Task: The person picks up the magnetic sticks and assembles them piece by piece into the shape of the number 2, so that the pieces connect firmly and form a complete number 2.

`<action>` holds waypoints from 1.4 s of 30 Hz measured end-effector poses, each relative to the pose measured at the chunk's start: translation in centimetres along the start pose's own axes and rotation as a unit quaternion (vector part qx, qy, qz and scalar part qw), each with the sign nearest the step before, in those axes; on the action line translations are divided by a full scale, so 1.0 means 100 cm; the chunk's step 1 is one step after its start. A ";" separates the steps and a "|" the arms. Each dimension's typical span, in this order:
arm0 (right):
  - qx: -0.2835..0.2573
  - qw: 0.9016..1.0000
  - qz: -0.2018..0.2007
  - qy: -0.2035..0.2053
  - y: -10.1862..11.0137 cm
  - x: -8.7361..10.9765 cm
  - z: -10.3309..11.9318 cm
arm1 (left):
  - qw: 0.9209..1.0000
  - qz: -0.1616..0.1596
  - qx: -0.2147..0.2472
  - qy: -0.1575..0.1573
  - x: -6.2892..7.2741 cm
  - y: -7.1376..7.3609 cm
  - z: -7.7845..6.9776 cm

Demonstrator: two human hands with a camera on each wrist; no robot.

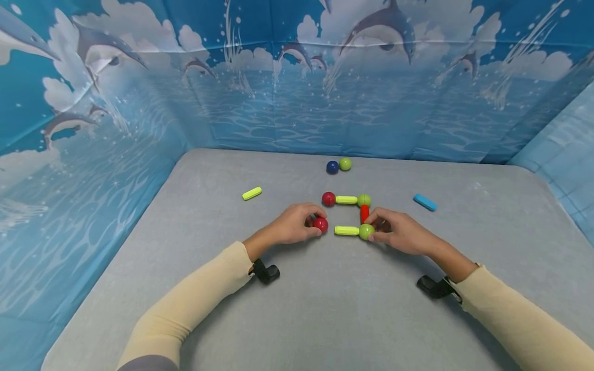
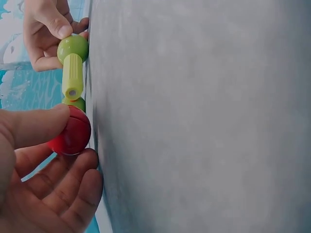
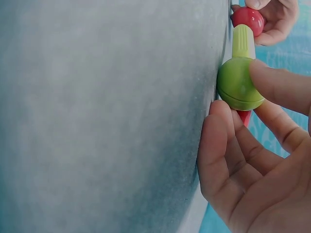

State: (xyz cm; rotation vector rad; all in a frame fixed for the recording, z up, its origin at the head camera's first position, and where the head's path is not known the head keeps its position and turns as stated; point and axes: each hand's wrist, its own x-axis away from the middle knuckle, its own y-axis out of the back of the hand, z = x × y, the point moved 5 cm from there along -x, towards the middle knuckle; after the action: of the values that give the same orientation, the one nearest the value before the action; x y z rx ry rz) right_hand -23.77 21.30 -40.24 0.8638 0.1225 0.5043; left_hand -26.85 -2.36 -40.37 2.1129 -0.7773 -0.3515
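My left hand grips a red ball between thumb and fingers, a short gap from the free end of a yellow-green ribbed rod. That rod's other end joins a green ball, pinched by my right hand. From this ball a red rod, partly hidden by the right fingers, runs back to a second green ball. Another yellow-green rod links that one to a second red ball. In the left wrist view a small grey disc shows in the rod's free end.
On the grey tabletop, a dark blue ball and a green ball sit side by side at the back. A loose yellow-green rod lies to the left, a blue rod to the right. A dolphin-print curtain surrounds the table.
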 end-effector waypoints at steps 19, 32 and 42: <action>-0.029 0.999 0.008 -0.017 0.000 0.000 -0.001 | 1.000 0.005 0.005 0.016 -0.002 -0.009 -0.007; -0.026 0.999 0.027 -0.020 -0.002 -0.004 0.003 | 0.999 -0.005 -0.006 0.036 -0.004 -0.010 -0.009; -0.017 0.999 0.031 -0.011 -0.002 -0.004 0.003 | 0.999 -0.010 -0.002 0.036 -0.003 -0.010 -0.010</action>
State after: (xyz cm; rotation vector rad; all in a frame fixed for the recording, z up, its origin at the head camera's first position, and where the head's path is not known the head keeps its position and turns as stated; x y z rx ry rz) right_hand -23.99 20.78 -40.27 0.8409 0.0681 0.5528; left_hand -26.21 -1.09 -40.61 2.1182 -0.7131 -0.2855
